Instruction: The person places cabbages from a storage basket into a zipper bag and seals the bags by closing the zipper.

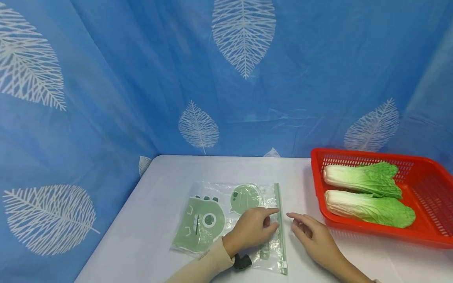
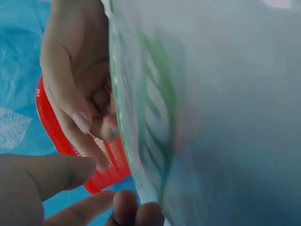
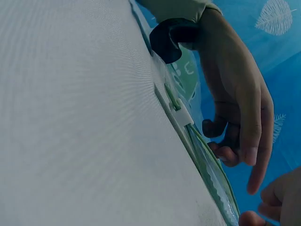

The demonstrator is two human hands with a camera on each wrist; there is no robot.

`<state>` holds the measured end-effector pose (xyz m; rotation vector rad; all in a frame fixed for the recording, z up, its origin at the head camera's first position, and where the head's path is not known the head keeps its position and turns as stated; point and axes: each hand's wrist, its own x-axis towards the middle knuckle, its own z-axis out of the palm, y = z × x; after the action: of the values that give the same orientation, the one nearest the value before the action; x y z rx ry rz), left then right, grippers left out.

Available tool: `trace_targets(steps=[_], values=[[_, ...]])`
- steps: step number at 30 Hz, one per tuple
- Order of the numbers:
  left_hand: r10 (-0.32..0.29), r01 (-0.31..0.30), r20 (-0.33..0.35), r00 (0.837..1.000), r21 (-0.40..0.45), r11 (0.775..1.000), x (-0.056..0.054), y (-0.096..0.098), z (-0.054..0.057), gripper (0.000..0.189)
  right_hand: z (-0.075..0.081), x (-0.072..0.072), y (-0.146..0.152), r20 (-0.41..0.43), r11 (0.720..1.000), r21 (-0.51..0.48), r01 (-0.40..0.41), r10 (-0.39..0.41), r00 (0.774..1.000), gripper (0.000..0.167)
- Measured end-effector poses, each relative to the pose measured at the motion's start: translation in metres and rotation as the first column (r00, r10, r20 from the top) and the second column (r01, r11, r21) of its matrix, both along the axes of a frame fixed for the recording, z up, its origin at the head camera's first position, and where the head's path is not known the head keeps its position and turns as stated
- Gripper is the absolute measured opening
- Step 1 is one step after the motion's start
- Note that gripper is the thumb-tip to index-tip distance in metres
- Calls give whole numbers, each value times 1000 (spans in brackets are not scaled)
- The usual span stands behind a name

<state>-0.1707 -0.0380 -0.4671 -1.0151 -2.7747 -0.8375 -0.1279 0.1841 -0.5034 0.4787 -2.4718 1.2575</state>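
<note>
- I see the clear zip bag lying on the white desk, its green zip strip along the right side.
- Over the bag I have the left hand, thumb and index apart; whether it touches the plastic, I cannot tell.
- Just right of the strip, I see the right hand, fingers loosely bent, thumb and index apart.
- Farther right, two cabbages lie in a red basket.

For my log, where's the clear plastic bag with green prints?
In the head view, the bag lies below centre on the white table, beneath the left hand, left of the red plastic basket.
</note>
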Motion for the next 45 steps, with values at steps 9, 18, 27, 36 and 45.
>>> trace_targets(steps=[9,18,27,36,45], values=[[-124,126,20,992,-166,978,-3,8,-7,48,1,3,-3,112,997,-32,68,-64,992,39],[-33,34,89,995,-16,999,-6,5,-17,24,-3,1,-7,40,999,-2,49,-49,998,37],[-32,-10,251,968,164,986,-9,3,-20,21,-1,0,-9,29,999,16,32,-33,999,35],[-97,-12,358,929,290,957,-5,7,-10,30,0,0,-7,80,998,-57,0,5,997,43],[-139,-29,439,887,355,935,4,8,-5,28,-5,0,-5,97,997,-76,-18,25,995,46]])
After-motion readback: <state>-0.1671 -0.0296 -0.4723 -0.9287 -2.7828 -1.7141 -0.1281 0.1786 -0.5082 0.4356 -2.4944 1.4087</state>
